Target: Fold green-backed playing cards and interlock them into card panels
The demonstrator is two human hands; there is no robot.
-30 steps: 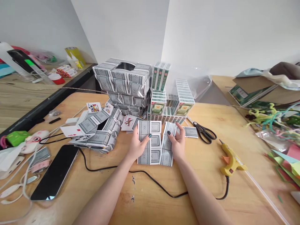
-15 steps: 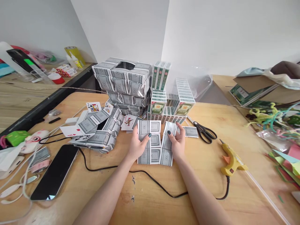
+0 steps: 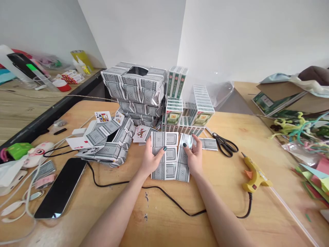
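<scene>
Both hands are staying pressed on a panel of joined playing cards (image 3: 168, 156) at the table's centre, the left hand (image 3: 151, 161) flat on its left half and the right hand (image 3: 194, 157) pinching the folded right flap (barely any shift in the past second, so the pressing is evidently continuing). Around them, on the wooden table (image 3: 164, 219), scissors (image 3: 224, 144), a yellow glue gun (image 3: 253, 175), boxed decks (image 3: 187, 109) and a card-covered stack (image 3: 137, 91) are sitting below white walls.

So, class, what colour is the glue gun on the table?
The glue gun is yellow with an orange trigger, seen in the head view.
</scene>
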